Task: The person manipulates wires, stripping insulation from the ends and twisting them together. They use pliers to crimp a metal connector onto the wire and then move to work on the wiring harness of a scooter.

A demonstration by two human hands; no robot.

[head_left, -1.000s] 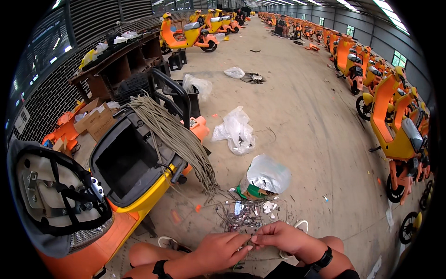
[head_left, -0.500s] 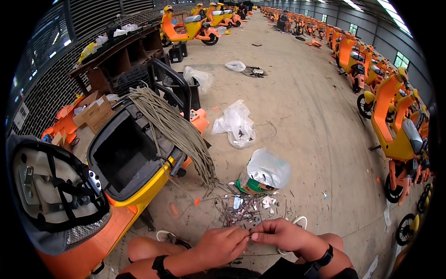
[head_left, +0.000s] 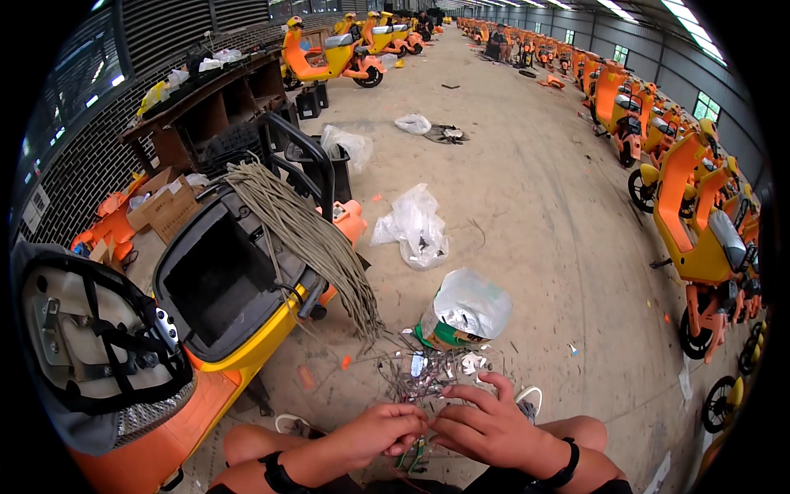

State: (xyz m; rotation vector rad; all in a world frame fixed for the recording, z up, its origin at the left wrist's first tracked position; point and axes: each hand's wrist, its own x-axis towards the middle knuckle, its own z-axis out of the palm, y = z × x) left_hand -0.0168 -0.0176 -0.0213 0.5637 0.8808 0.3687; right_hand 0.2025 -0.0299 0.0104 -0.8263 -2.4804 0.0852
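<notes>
My left hand and my right hand meet low in the picture, above my knees. Both pinch small thin wire pieces between the fingertips; what exactly is held is too small to make out. Just beyond my fingers a heap of small metal and wire bits lies on the concrete floor. A thick bundle of grey-beige cables hangs from the open scooter on my left, its ends trailing down toward the heap.
An open silver-lined bag stands behind the heap, with a clear plastic bag farther back. The scooter's raised seat fills the lower left. Orange-yellow scooters line the right. A shelf and cardboard boxes stand at left.
My view has shifted slightly; my hands stay together at the heap, with the right fingers now spread over the wire bits.
</notes>
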